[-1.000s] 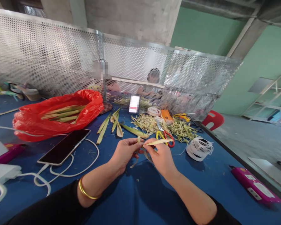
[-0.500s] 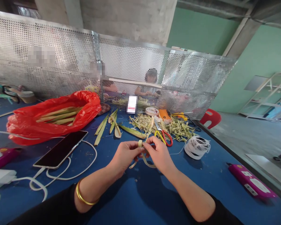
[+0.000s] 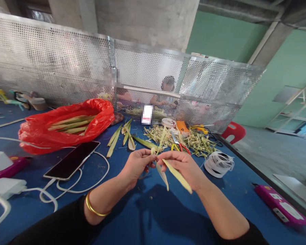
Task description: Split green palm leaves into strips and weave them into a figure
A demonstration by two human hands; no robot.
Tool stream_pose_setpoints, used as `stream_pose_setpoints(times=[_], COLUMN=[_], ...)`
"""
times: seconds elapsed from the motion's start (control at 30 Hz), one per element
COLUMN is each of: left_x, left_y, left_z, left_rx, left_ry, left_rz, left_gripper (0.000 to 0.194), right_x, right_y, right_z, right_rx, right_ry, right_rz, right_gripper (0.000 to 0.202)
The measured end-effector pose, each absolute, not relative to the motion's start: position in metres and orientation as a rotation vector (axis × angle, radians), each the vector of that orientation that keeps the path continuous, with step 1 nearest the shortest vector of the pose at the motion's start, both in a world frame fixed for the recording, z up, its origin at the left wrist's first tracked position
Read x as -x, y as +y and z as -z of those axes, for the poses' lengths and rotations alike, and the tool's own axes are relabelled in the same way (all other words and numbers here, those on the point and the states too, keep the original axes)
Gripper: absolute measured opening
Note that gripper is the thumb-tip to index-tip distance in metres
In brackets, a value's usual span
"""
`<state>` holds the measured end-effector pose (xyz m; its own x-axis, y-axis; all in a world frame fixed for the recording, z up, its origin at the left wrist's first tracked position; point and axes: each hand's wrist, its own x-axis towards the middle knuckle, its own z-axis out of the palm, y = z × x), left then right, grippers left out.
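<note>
Pale green-yellow leaf strips (image 3: 177,176) are pinched between my two hands above the blue table. My left hand (image 3: 138,162) grips a small folded loop of strip between thumb and fingers, a gold bangle on its wrist. My right hand (image 3: 182,165) pinches the strips just beside it; one strip runs down under its palm, another dangles between the hands, and a third points up. Red-and-yellow-handled scissors (image 3: 180,144) lie just beyond my right fingers, beside a heap of leaf scraps (image 3: 199,141). Longer leaf pieces (image 3: 114,141) lie past my left hand.
A red plastic bag (image 3: 38,136) holding leaves stands left, behind a phone (image 3: 72,161) with a white cable. At right are a spool of white cord (image 3: 218,164) and a purple device (image 3: 280,204). A perforated metal screen (image 3: 148,64) closes the back; people sit beyond it.
My right hand has shifted right and turned, and a broad strip now hangs beneath its palm. The curled strip ends below the hands now hang straighter. The view has swung slightly left.
</note>
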<state>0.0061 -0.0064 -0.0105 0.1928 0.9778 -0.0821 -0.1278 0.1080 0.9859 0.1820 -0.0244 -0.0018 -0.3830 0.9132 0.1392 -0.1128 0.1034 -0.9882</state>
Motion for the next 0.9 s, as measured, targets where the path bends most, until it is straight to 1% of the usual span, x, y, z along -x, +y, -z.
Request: stream_pose_setpoints(times=[0.13,0.33,0.47,0.53,0.67,0.9], left_x=[-0.0060,-0.0069,-0.0068,-0.0067,-0.0067,-0.0091], left_y=[-0.0068,-0.0079,-0.0080,-0.0074,-0.0062,-0.0106], left_z=[0.0124,0.0154,0.0159,0.0154,0.0142,0.0097], left_rx=[-1.143,-1.154,-1.168,-1.181,-1.195,-1.240], left_ry=[1.047,1.105,1.119,1.128,1.143,1.169], left_rz=[-1.027,-0.959,-0.975,-0.998,-1.019,-0.994], left_gripper=[0.019,0.024,0.023,0.021,0.017,0.013], right_x=[-0.1772,-0.1779,-0.1789,-0.1788,-0.1778,-0.1777], right_y=[-0.0235,-0.0236,-0.0262,-0.0276,-0.0292,-0.0280], right_z=[0.0037,0.0038,-0.0008,-0.0034,-0.0055,-0.0036], right_rx=[0.885,0.857,0.933,0.996,1.086,1.126], right_ry=[-1.474,-1.405,-1.544,-1.667,-1.787,-1.837], right_rz=[-1.154,-0.893,-0.899,-0.939,-1.006,-1.015], right_gripper=[0.008,0.015,0.032,0.036,0.035,0.034])
